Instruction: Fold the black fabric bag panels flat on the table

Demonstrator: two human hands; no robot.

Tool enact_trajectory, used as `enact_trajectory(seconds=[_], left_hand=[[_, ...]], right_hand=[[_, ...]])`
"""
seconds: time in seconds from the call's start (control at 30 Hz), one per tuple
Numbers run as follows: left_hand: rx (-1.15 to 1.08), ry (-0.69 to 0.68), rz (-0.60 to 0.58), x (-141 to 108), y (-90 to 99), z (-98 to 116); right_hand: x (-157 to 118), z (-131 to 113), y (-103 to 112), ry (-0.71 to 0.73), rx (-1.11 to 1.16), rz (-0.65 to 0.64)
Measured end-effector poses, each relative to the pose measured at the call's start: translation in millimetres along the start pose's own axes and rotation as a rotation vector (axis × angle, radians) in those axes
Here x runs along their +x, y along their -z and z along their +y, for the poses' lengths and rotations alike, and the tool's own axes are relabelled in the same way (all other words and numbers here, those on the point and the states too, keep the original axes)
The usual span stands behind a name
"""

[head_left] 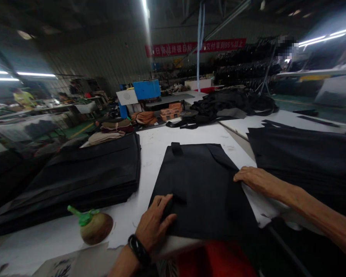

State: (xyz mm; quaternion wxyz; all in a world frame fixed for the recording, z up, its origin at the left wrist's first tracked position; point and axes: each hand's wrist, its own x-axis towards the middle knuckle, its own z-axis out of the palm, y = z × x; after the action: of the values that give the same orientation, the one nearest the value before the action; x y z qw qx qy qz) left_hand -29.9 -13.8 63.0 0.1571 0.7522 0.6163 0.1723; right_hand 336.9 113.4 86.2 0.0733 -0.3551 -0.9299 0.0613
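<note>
A black fabric panel (pixel 202 192) lies flat on the white table in front of me. A short black strap (pixel 177 149) lies at its far left corner. A darker strip (pixel 223 158), a strap or a folded edge, runs from its far edge toward my right hand. My left hand (pixel 157 217), with a black band at the wrist, rests on the near left part of the panel, thumb apart from the fingers. At the right edge, my right hand (pixel 252 178) has its fingers closed on the panel; its thumb is hidden.
Stacks of black fabric lie left (pixel 98 173) and right (pixel 302 150). A round brown object with a green top (pixel 96 227) stands near the front left. Behind are a heap of black straps (pixel 233 102), folded brown cloth (pixel 144 117) and a blue machine (pixel 147 89).
</note>
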Motion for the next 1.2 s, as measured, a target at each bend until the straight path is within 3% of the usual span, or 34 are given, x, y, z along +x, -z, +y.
enact_trajectory(seconds=[0.1, 0.17, 0.33, 0.4, 0.47, 0.53, 0.63, 0.73, 0.8, 0.9, 1.0, 1.1, 1.2], left_hand=[[0.085, -0.034, -0.042, 18.8, -2.6, 0.9], [0.154, -0.048, -0.065, 30.6, -4.2, 1.4], [0.226, 0.023, -0.004, 48.4, 2.9, -22.0], [0.249, 0.070, 0.032, 44.9, 8.7, -37.7], [0.261, 0.097, 0.045, 34.5, 13.5, -50.4], [0.265, 0.096, 0.040, 20.7, 15.6, -57.1], [0.274, 0.077, 0.027, 1.1, 13.8, -56.0], [0.297, 0.083, 0.038, -12.7, 9.9, -46.7], [0.313, 0.091, 0.054, -19.7, 7.8, -39.0], [0.323, 0.101, 0.088, -29.6, 6.3, -29.7], [0.313, 0.110, 0.118, -42.4, 5.9, -26.4], [0.280, 0.105, 0.150, -61.2, 4.6, -25.1], [0.147, 0.087, 0.268, -83.0, 1.0, -16.8]], right_hand=[[14.1, 3.8, 2.8, -0.042, 0.069, 0.005], [24.3, 17.0, 9.9, -0.146, 0.101, 0.056], [18.6, 72.7, 39.0, -0.657, 0.022, 0.416], [4.1, 76.9, 36.1, -0.779, -0.031, 0.559], [-12.2, 58.3, 16.5, -0.706, -0.049, 0.603], [-27.3, 21.5, -16.2, -0.497, -0.053, 0.574], [-43.9, -36.7, -70.2, -0.189, -0.033, 0.316], [-49.3, -57.4, -102.9, -0.117, -0.092, 0.193], [-46.1, -48.3, -107.3, -0.127, -0.117, 0.160], [-35.1, -28.7, -95.4, -0.185, -0.120, 0.160], [-24.9, -35.5, -76.4, -0.280, -0.040, 0.263], [-22.1, -76.8, -65.0, -0.435, 0.373, 0.375], [-23.1, -133.4, -67.9, -0.655, 1.104, 0.301]])
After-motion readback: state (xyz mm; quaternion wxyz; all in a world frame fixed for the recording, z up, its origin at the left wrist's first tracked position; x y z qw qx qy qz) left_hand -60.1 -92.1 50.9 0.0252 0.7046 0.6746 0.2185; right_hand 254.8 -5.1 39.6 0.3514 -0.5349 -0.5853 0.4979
